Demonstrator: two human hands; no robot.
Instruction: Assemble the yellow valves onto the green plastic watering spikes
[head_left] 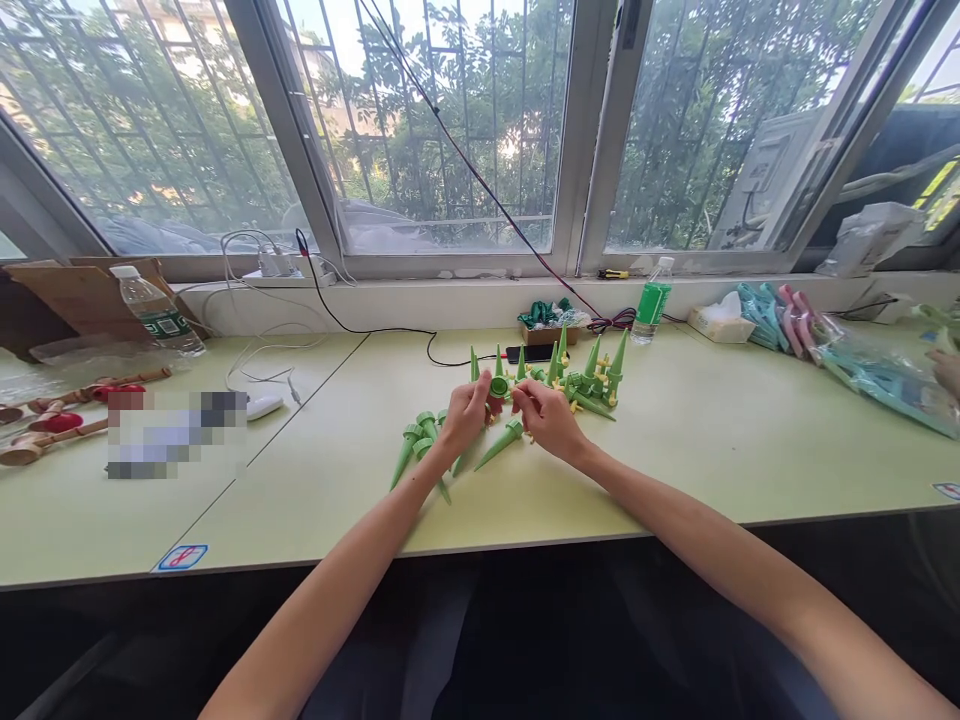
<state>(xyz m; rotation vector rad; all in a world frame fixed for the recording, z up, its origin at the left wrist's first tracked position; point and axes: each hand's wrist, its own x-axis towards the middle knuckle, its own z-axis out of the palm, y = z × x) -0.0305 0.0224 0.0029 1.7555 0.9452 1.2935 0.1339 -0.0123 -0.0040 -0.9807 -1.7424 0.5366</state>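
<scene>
My left hand (466, 412) is closed around a green plastic watering spike (499, 386), whose round open end faces me. Close by on the right, my right hand (551, 418) has its fingers pinched at the spike's rim; what is between them is too small to make out. Several green spikes with ribbed caps (411, 436) lie left of my hands, and another loose spike (500, 445) rests just below them. Beyond my right hand, more green spikes (616, 368), some upright on their caps, stand among small yellow fittings (601, 366).
Behind the spikes are a black phone (536, 354) on a cable and a small box (553, 332). A green-labelled bottle (652, 302), a tissue box (721, 322) and bagged hangers (885, 380) are to the right. Wooden toys (67, 425) and another bottle (156, 312) are left.
</scene>
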